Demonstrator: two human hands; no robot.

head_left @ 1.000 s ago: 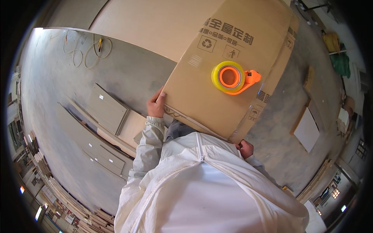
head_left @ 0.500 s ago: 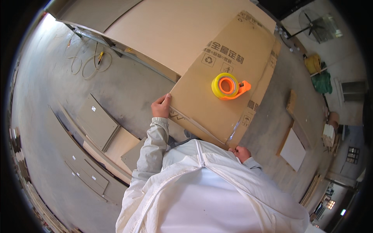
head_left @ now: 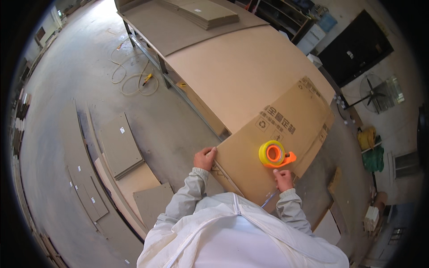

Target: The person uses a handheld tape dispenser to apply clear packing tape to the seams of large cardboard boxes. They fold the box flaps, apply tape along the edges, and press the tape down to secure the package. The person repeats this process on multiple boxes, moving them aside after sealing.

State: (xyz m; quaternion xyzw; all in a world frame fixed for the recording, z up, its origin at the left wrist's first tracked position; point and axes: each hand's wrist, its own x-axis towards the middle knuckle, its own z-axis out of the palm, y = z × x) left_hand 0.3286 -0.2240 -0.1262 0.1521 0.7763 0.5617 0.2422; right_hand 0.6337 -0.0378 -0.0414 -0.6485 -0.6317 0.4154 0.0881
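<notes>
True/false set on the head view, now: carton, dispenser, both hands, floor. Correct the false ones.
1. The tape dispenser lies on the cardboard carton. True.
2. The left hand is beyond the dispenser. False: it is at the carton's left edge.
3. The tape is blue. False: yellow.
4. The right hand is on the dispenser's near side. True.
5. A hose with a yellow fitting lies on the floor. True.
</notes>
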